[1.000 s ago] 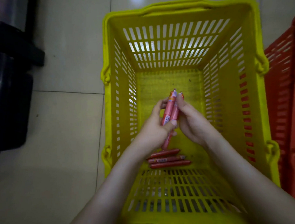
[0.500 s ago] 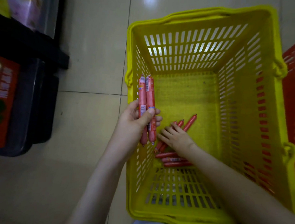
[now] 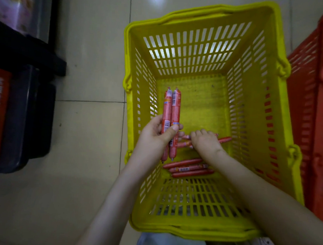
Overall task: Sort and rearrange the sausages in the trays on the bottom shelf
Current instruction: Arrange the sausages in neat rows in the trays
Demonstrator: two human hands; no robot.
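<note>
A yellow slatted basket (image 3: 279,112) stands on the tiled floor in front of me. My left hand (image 3: 157,133) grips two pink wrapped sausages (image 3: 172,111) upright over the basket's left side. My right hand (image 3: 205,142) reaches down to the basket floor, its fingers curled over a few loose sausages (image 3: 224,139) lying there. Three more sausages (image 3: 189,168) lie side by side near the basket's front wall.
A red basket (image 3: 317,103) stands tight against the yellow one on the right. At the left edge are a dark shelf base and dark trays (image 3: 26,116) with red packaging. Beige floor tiles (image 3: 88,137) lie between the shelf and the basket.
One second ago both hands held the sausages together. The left hand has since drawn two sausages aside to the left, while the right hand has dropped to the loose sausages on the basket floor.
</note>
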